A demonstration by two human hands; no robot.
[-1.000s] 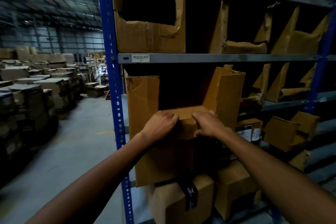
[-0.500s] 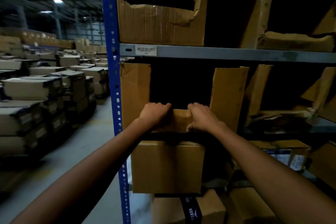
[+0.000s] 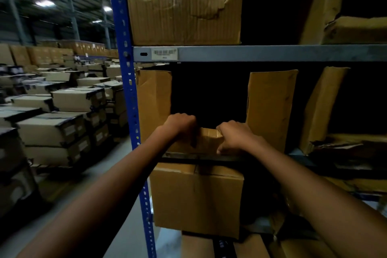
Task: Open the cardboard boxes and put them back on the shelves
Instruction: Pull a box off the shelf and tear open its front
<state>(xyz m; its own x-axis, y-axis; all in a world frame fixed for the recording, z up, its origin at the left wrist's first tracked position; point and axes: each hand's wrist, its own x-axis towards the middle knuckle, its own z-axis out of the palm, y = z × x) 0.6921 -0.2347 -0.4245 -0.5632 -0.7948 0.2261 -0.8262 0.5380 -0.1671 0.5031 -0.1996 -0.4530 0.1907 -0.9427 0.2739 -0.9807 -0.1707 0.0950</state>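
Warehouse floor stretches away left of the blue upright (image 3: 123, 81), crowded with stacked cartons (image 3: 62, 100). Just right of the upright, the cut-open cardboard box (image 3: 271, 109) stands on a shelf (image 3: 199, 155), under the grey beam (image 3: 272, 53). Both hands grip its low front lip, fingers curled over the edge: the left hand (image 3: 181, 124) nearer the upright, the right hand (image 3: 234, 136) farther from it. Lower, beside the upright, sits a closed box (image 3: 196, 199).
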